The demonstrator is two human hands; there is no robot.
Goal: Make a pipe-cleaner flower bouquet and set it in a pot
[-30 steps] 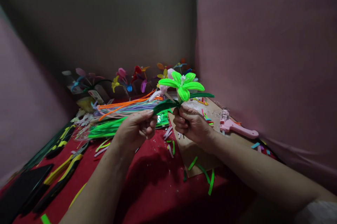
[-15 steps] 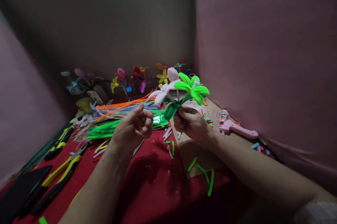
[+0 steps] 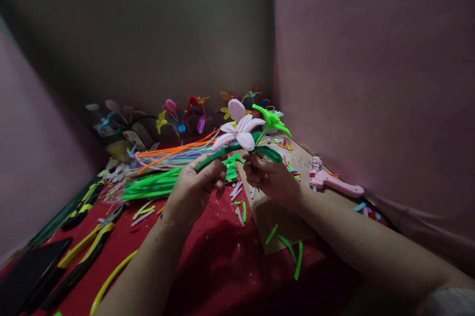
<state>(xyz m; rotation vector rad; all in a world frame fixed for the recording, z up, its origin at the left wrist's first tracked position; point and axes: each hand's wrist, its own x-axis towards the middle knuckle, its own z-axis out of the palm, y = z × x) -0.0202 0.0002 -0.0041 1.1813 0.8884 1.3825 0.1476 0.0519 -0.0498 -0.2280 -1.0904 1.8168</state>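
My right hand (image 3: 272, 177) is closed round the stems of a small bunch of pipe-cleaner flowers: a pale pink flower (image 3: 240, 129) faces me and a bright green flower (image 3: 271, 120) sits behind it to the right. A dark green leaf (image 3: 267, 153) sticks out just above this hand. My left hand (image 3: 198, 188) pinches the end of another dark green pipe-cleaner leaf (image 3: 215, 155) that runs up to the bunch. Both hands are over the red cloth (image 3: 218, 261).
Loose pipe cleaners in green, orange and purple (image 3: 170, 165) lie behind my hands. Finished flowers (image 3: 185, 110) stand along the back wall. A pink glue gun (image 3: 334, 182) lies right, on a cardboard sheet (image 3: 274, 217). Yellow-handled pliers (image 3: 87, 244) and a dark tablet (image 3: 29, 271) lie left.
My right hand has turned the bunch, so the pink flower now faces me and the green one is behind. My left hand let go, then pinched the dark green leaf again.
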